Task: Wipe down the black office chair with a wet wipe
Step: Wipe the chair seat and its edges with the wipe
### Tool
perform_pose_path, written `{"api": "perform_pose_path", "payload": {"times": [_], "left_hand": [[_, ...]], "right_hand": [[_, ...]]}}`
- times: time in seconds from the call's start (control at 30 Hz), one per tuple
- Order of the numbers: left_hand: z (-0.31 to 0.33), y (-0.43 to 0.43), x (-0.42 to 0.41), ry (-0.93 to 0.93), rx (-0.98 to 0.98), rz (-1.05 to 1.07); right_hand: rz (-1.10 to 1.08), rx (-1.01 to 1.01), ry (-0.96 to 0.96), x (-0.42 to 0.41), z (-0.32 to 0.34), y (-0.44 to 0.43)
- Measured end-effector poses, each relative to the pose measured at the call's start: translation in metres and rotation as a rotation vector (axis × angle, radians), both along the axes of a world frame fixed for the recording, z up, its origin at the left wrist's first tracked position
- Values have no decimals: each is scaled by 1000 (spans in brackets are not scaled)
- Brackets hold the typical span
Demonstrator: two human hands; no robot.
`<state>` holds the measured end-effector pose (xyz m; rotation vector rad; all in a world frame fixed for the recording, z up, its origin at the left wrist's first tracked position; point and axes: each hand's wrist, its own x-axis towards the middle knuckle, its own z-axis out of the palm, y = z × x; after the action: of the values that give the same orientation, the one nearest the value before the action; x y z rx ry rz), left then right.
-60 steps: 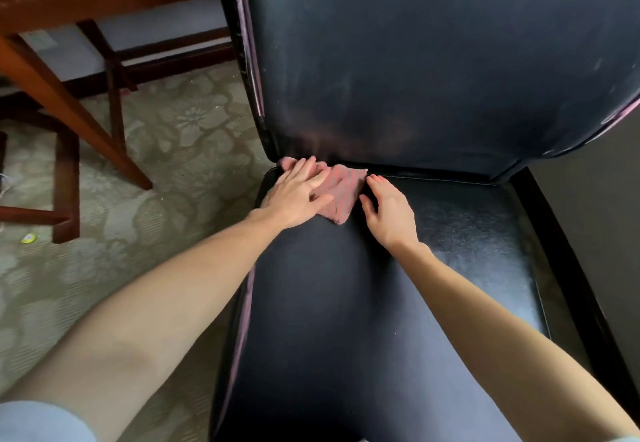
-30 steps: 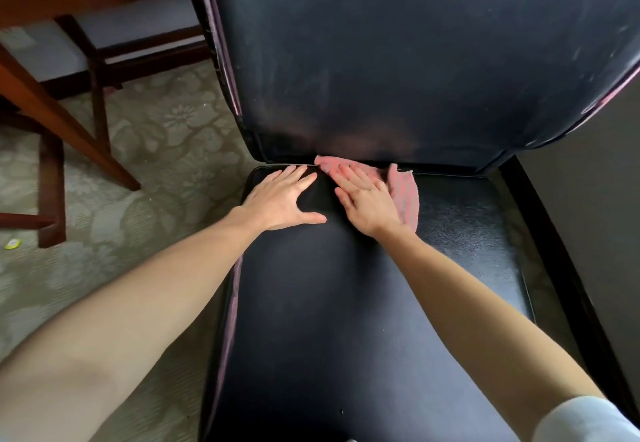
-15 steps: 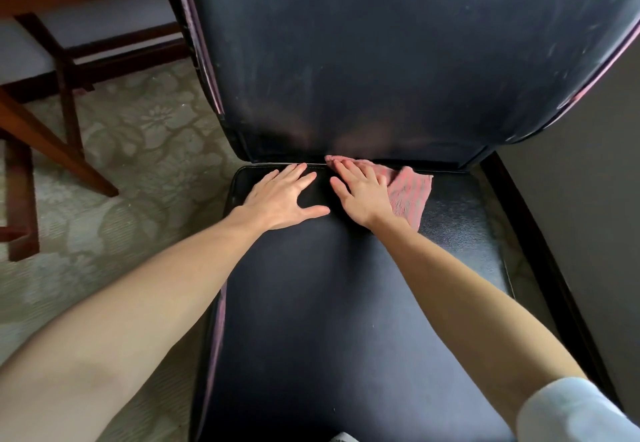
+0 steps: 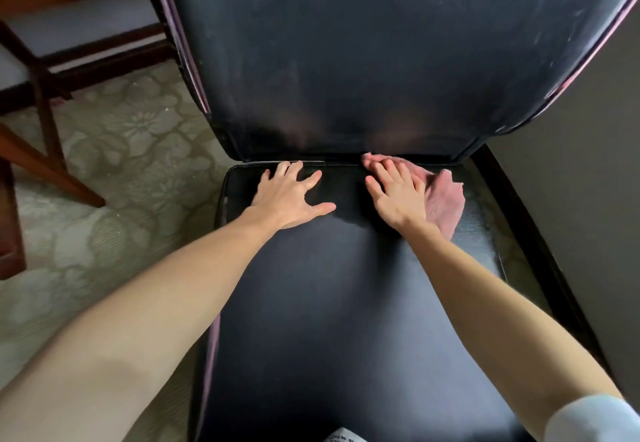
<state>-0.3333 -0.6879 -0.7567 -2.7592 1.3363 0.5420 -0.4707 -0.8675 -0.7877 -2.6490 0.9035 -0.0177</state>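
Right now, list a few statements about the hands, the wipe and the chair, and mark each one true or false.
1. The right hand lies flat on the pink wipe. True.
2. The left hand holds the wipe. False: it rests bare on the seat, fingers spread.
3. The wipe lies at the back of the seat, by the backrest. True.
4. The wipe lies on the seat's left half. False: it lies right of the middle.

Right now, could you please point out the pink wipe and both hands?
pink wipe (image 4: 446, 199), head view, exposed right part.
left hand (image 4: 289, 199), head view, back of hand.
right hand (image 4: 398, 197), head view, back of hand.
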Motion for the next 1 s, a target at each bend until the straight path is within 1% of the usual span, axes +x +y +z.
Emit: {"api": "perform_pose_path", "payload": {"times": [0.13, 0.23, 0.37, 0.47, 0.6, 0.67, 0.73, 0.8, 0.87, 0.97, 1.0], "left_hand": [[1, -1, 1, -27, 12, -9], [2, 1, 2, -36, 8, -16], [3, 0, 5, -34, -8, -27], [3, -1, 4, -36, -1, -33], [0, -2, 1, -11, -4, -17], [1, 0, 1, -3, -15, -16], [4, 3, 0, 26, -33, -1], [8, 7, 2, 104, -64, 38], [10, 11, 3, 187, -145, 90], [8, 10, -1, 152, -301, 109], [8, 5, -5, 133, -342, 77]], "right_hand": [[66, 60, -25, 20, 0, 21], [95, 74, 14, 9, 2, 9], [-52, 8, 49, -36, 7, -33], [-146, 8, 18, -65, 8, -58], [-208, -18, 24, -48, 5, -44], [-154, 2, 23, -30, 6, -22], [-72, 76, -12, -6, 9, 7], [-14, 189, -44, 20, 14, 36], [29, 328, -74, 37, 15, 47], [20, 547, -204, 31, 23, 32], [-19, 563, -249, 23, 27, 24]]}}
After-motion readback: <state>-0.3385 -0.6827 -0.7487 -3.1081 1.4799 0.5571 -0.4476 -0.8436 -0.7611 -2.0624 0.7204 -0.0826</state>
